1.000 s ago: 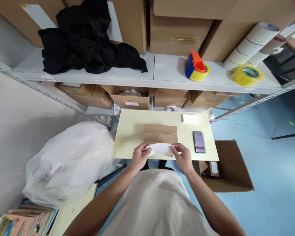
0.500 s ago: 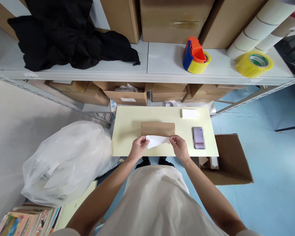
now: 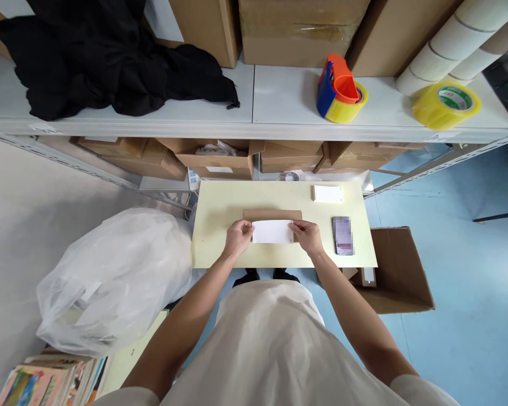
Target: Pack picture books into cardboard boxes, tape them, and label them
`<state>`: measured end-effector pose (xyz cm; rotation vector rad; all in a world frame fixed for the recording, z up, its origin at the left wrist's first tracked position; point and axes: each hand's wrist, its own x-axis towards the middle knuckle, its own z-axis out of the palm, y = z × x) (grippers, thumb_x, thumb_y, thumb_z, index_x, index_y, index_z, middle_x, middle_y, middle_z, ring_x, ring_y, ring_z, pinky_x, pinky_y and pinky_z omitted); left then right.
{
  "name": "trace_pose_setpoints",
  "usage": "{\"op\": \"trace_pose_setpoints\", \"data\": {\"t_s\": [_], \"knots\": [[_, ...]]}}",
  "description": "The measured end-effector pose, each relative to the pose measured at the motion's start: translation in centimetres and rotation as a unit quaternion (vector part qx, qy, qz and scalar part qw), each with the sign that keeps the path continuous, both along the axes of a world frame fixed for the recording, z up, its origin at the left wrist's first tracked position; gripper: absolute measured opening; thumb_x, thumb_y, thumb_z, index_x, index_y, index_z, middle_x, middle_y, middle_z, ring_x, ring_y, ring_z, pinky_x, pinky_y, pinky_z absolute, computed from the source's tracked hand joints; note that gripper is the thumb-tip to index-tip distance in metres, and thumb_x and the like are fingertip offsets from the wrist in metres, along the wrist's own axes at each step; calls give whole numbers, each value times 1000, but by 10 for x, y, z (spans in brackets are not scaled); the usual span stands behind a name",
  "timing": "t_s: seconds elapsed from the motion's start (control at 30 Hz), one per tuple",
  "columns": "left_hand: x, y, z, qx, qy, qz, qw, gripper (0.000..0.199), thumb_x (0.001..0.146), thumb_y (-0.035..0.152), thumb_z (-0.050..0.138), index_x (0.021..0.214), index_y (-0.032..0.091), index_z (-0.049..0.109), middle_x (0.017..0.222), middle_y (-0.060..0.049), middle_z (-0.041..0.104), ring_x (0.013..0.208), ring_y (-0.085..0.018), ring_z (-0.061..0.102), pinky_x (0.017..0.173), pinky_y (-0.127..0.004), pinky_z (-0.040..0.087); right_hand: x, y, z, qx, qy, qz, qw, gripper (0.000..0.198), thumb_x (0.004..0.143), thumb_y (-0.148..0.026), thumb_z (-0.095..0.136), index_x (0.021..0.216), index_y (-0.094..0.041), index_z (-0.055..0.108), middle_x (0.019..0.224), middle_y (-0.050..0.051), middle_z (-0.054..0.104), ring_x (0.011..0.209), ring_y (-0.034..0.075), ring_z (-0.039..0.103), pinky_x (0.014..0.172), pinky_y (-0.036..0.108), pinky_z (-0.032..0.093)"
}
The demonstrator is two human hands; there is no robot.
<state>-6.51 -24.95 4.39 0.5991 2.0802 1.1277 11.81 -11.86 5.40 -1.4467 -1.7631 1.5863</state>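
Note:
A white paper label (image 3: 273,232) is stretched between my two hands, over a brown cardboard box (image 3: 272,215). My left hand (image 3: 239,237) pinches its left end, and my right hand (image 3: 306,235) pinches its right end. Much of the box is hidden under the label and fingers. I cannot tell whether the label touches the box. Both lie over the pale yellow tabletop (image 3: 220,203). To the right are a stack of white labels (image 3: 327,193) and a phone (image 3: 342,235).
A grey shelf (image 3: 279,107) spans the far side, holding a tape dispenser (image 3: 341,90), a yellow tape roll (image 3: 446,105) and black cloth (image 3: 122,67). An open carton (image 3: 400,270) stands right of the table. A white plastic bag (image 3: 114,276) bulges at left, above stacked books (image 3: 51,378).
The label has gone from sagging and tilted to flat and level, and sits slightly farther forward over the box. Both hands have moved forward a little with it, still pinching its ends.

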Motion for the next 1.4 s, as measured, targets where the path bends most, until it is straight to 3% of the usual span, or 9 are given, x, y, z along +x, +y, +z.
{"op": "trace_pose_setpoints", "data": {"t_s": [0.2,0.4,0.63,1.03,1.4], "knots": [[-7,11,4,-41,84,-26,995,8,74,28,59,72,20,63,75,-2,69,70,-15,64,68,-26,49,-3,5,-13,13,-64,9,998,48,69,-42,65,109,-15,64,77,3,69,68,16,62,64,29,49],[-9,17,4,-57,113,-49,991,4,75,24,62,76,20,63,81,-4,71,77,-17,67,73,-28,49,-8,8,-7,67,-127,9,990,34,72,-35,63,102,-19,64,77,3,71,73,19,65,68,31,49],[-4,20,7,-83,169,-39,981,39,74,24,66,109,18,50,78,-4,73,82,-20,68,75,-30,47,-15,7,-2,121,-186,22,975,28,76,-33,60,101,-22,61,77,2,71,77,20,65,71,31,46],[-2,23,10,-73,197,-38,977,38,75,23,62,108,18,43,75,-3,72,80,-20,68,70,-28,45,-18,10,-2,156,-197,36,967,24,79,-32,58,101,-24,60,82,3,71,79,21,64,73,31,44],[0,26,1,-79,252,-66,962,35,78,22,60,105,20,39,76,-1,72,78,-20,68,67,-29,44,-21,9,-17,199,-223,51,953,25,82,-30,53,106,-23,56,83,2,71,79,21,62,69,30,41]]}}
